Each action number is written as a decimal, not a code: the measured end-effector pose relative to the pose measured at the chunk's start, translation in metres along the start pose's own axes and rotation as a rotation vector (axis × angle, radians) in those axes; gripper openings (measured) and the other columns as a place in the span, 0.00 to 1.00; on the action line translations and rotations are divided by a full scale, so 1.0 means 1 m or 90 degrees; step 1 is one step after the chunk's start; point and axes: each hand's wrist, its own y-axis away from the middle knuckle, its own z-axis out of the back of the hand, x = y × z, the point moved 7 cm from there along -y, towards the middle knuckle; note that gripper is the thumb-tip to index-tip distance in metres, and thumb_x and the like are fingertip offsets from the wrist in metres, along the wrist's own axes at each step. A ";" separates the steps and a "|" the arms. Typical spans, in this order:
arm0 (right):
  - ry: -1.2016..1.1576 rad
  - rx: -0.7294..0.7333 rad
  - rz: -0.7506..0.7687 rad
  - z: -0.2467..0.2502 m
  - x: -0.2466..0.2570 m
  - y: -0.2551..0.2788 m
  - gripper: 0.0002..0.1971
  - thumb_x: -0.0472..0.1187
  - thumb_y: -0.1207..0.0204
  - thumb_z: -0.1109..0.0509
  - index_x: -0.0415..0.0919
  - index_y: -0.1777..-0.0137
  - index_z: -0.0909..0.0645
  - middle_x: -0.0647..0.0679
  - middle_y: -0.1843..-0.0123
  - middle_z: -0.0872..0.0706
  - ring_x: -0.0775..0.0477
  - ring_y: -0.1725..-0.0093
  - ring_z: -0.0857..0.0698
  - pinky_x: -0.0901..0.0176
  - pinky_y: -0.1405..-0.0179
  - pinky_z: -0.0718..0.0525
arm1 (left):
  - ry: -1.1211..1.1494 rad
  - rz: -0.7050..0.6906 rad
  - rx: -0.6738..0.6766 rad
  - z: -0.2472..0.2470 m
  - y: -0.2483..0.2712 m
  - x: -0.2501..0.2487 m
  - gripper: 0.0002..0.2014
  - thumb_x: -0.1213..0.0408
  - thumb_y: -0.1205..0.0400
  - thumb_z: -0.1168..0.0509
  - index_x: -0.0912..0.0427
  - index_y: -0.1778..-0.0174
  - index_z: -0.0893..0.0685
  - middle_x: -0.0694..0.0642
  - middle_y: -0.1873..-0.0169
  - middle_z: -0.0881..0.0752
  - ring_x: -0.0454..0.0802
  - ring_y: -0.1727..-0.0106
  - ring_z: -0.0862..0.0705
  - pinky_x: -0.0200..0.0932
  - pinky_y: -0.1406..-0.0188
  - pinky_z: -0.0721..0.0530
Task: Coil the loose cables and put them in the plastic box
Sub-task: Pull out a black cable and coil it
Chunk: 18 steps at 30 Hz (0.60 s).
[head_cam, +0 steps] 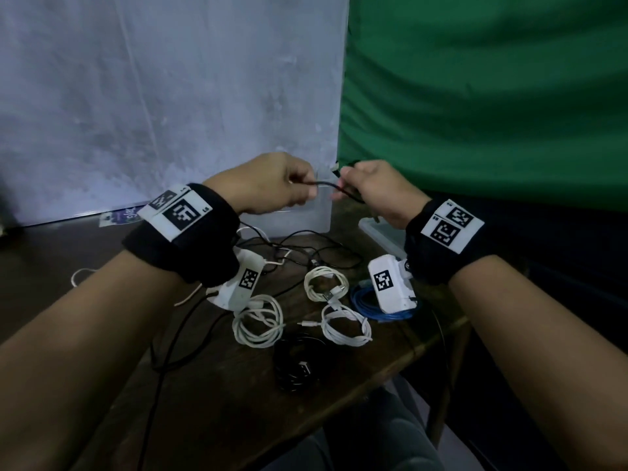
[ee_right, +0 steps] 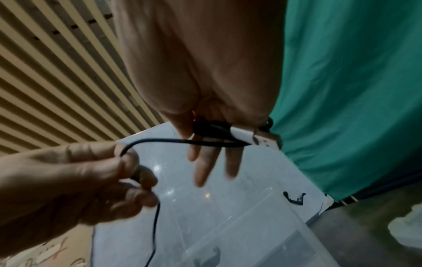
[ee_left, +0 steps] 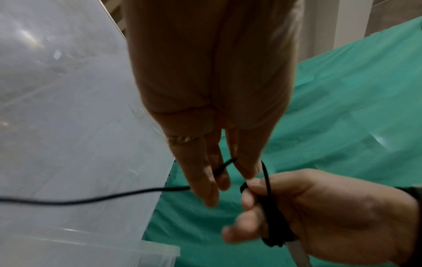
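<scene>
Above the clear box [head_cam: 299, 219], the left hand [head_cam: 272, 185] pinches a black cable [head_cam: 326, 186], fingers curled on the free run. That run stretches almost level, left to right, to the right hand [head_cam: 377, 192], which grips the turns already wound, plug end included. Both hands hang over the box's near wall, close together. The next wrap likely falls to the left hand, carrying slack rightward. Coiled white cables [head_cam: 258, 321] lie nearer than the box.
</scene>
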 end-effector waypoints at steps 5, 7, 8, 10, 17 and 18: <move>-0.164 0.099 -0.039 -0.016 -0.003 0.010 0.22 0.45 0.13 0.46 0.36 0.66 0.24 0.50 0.85 0.35 0.50 0.86 0.35 0.57 0.71 0.29 | 0.016 -0.035 -0.233 0.026 -0.004 0.000 0.04 0.61 0.18 0.35 0.56 0.57 0.19 0.47 0.68 0.20 0.39 0.68 0.24 0.33 0.65 0.28; -0.196 0.137 -0.048 -0.020 -0.003 0.016 0.24 0.51 0.14 0.44 0.38 0.69 0.26 0.52 0.85 0.40 0.52 0.85 0.42 0.58 0.73 0.34 | 0.016 -0.019 -0.271 0.028 -0.004 0.006 0.06 0.60 0.17 0.36 0.56 0.57 0.20 0.46 0.71 0.23 0.39 0.70 0.28 0.31 0.68 0.30; -0.201 0.150 -0.043 -0.021 -0.002 0.018 0.24 0.52 0.15 0.43 0.40 0.70 0.28 0.51 0.84 0.42 0.52 0.84 0.44 0.59 0.74 0.35 | 0.010 -0.009 -0.267 0.025 -0.005 0.010 0.07 0.60 0.17 0.37 0.57 0.57 0.19 0.48 0.72 0.23 0.41 0.70 0.27 0.33 0.68 0.30; -0.237 0.160 -0.029 -0.020 0.004 0.021 0.24 0.50 0.15 0.43 0.42 0.73 0.32 0.51 0.83 0.43 0.52 0.84 0.44 0.59 0.76 0.34 | -0.010 0.007 -0.227 0.015 -0.007 0.018 0.09 0.60 0.16 0.38 0.59 0.55 0.16 0.54 0.67 0.19 0.48 0.66 0.24 0.40 0.63 0.26; -0.527 0.081 -0.062 -0.006 0.015 0.014 0.21 0.48 0.13 0.49 0.44 0.69 0.33 0.54 0.83 0.41 0.54 0.85 0.42 0.57 0.75 0.30 | -0.001 0.038 -0.038 -0.039 -0.006 0.020 0.10 0.63 0.14 0.42 0.60 0.56 0.17 0.56 0.61 0.15 0.46 0.64 0.17 0.36 0.62 0.25; -0.559 0.066 -0.062 -0.004 0.015 0.012 0.21 0.48 0.13 0.49 0.44 0.68 0.32 0.53 0.82 0.39 0.54 0.84 0.41 0.57 0.74 0.30 | 0.012 0.041 -0.002 -0.047 -0.006 0.021 0.11 0.63 0.14 0.42 0.59 0.58 0.18 0.55 0.61 0.15 0.46 0.63 0.15 0.36 0.62 0.23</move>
